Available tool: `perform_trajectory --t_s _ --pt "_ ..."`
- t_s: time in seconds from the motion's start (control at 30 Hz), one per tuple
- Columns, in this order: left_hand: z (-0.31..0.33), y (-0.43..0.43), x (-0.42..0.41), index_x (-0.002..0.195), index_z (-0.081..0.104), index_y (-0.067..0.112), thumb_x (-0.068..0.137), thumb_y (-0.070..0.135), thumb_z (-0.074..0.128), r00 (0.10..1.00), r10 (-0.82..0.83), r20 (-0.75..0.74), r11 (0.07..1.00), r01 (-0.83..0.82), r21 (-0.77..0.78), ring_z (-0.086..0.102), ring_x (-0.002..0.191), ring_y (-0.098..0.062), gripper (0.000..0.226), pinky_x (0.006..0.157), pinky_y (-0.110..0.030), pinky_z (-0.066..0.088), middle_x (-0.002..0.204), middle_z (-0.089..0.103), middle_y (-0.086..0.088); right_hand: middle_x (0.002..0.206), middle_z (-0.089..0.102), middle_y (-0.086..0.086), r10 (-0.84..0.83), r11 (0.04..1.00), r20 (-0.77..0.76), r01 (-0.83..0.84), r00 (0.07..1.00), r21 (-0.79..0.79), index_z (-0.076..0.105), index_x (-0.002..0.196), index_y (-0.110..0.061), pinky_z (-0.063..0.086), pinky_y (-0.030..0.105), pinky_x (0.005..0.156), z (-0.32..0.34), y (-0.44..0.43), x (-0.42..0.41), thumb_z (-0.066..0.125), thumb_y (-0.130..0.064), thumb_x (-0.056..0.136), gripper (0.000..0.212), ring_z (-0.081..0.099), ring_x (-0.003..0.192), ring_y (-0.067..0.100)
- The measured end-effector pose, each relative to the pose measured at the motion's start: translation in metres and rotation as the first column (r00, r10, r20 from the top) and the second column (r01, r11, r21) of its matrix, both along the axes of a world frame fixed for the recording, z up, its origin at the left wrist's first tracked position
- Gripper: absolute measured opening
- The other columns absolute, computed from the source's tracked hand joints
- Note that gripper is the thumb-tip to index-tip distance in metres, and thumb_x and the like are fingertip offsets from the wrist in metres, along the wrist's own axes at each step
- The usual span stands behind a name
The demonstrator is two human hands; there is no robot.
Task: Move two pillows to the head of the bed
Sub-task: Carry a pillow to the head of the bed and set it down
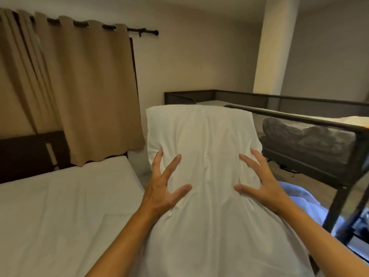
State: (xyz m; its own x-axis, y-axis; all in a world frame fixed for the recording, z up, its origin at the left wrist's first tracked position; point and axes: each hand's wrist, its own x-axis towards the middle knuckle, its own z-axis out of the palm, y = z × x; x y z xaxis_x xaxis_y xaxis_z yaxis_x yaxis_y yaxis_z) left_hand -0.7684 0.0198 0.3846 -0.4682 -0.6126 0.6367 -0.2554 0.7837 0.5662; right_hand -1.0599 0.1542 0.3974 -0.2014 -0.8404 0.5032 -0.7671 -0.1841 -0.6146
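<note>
We hold one white pillow [201,156] up in the middle of the frame, off the bed [60,206], which fills the lower left. Our left hand [165,188] and right hand [259,184] press into its two sides, fingers spread and digging into the fabric, so both are gripping it. The headboard [30,152] sits at the left, under the curtain [83,92], and the mattress in front of it is bare: we judge that no pillow has reached the head of the bed yet, so this one must still travel left and be set down, and the second is left to fetch. We cannot see a second pillow anywhere. The pillow's lower end runs out of the bottom of the frame, and it hides the floor behind it. At right, the dark bundle inside the mesh cot [311,140] is hard to make out.
</note>
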Motion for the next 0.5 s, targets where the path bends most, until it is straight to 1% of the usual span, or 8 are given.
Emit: perform_trajectory --t_s 0.03,0.17,0.3,0.37,0.47,0.5 --pt "0.001 -0.003 -0.010 0.145 0.030 0.058 0.077 0.060 0.072 1.000 -0.008 0.000 1.000 0.008 0.002 0.000 0.136 0.025 0.080 0.105 -0.022 0.028 0.162 -0.009 0.023 0.158 0.001 -0.027 -0.003 1.000 0.004 0.003 1.000 -0.005 0.028 0.142 -0.056 0.017 0.035 0.113 0.000 -0.001 -0.009 0.067 -0.072 0.063 0.090 0.006 0.139 -0.013" --pt "-0.001 -0.012 -0.049 0.145 0.030 0.058 0.077 0.058 0.073 1.000 0.004 0.002 1.000 -0.004 -0.008 -0.001 0.135 0.025 0.080 0.107 -0.025 0.028 0.162 -0.010 0.023 0.158 0.003 -0.027 0.019 1.000 0.012 -0.018 1.000 -0.024 0.028 0.139 -0.060 0.019 0.036 0.113 -0.002 -0.014 -0.050 0.067 -0.075 0.062 0.088 0.010 0.146 0.003" --pt "-0.003 -0.024 -0.090 0.146 0.030 0.057 0.078 0.058 0.072 0.998 0.068 -0.003 0.997 -0.068 -0.023 -0.003 0.135 0.026 0.080 0.106 -0.026 0.028 0.162 -0.010 0.022 0.158 0.001 -0.028 0.057 0.998 -0.011 -0.057 0.998 -0.009 0.025 0.141 -0.058 0.021 0.039 0.114 -0.003 -0.040 -0.100 0.066 -0.076 0.062 0.091 0.010 0.147 0.006" --pt "-0.003 -0.027 -0.109 0.145 0.029 0.058 0.078 0.059 0.072 0.995 0.104 -0.005 0.994 -0.105 -0.013 -0.001 0.136 0.024 0.079 0.106 -0.026 0.030 0.162 -0.009 0.023 0.158 0.000 -0.027 0.081 0.997 -0.030 -0.081 0.996 0.000 0.023 0.140 -0.061 0.020 0.038 0.114 -0.002 -0.055 -0.123 0.065 -0.077 0.063 0.090 0.009 0.147 0.008" --pt "0.000 -0.034 -0.142 0.145 0.029 0.059 0.077 0.061 0.071 0.988 0.155 -0.018 0.988 -0.155 -0.001 0.006 0.142 0.013 0.080 0.108 -0.029 0.031 0.161 -0.009 0.026 0.158 -0.001 -0.028 0.144 0.989 -0.026 -0.145 0.989 -0.011 0.023 0.136 -0.067 0.017 0.032 0.110 0.005 -0.077 -0.159 0.066 -0.074 0.063 0.085 0.007 0.145 0.002" --pt "0.003 -0.036 -0.153 0.144 0.029 0.059 0.076 0.063 0.070 0.984 0.178 -0.019 0.984 -0.178 0.001 0.007 0.143 0.011 0.080 0.108 -0.029 0.032 0.161 -0.008 0.025 0.157 -0.001 -0.028 0.163 0.987 -0.020 -0.163 0.986 -0.007 0.024 0.135 -0.067 0.016 0.030 0.110 0.008 -0.083 -0.170 0.068 -0.072 0.063 0.084 0.006 0.143 -0.001"
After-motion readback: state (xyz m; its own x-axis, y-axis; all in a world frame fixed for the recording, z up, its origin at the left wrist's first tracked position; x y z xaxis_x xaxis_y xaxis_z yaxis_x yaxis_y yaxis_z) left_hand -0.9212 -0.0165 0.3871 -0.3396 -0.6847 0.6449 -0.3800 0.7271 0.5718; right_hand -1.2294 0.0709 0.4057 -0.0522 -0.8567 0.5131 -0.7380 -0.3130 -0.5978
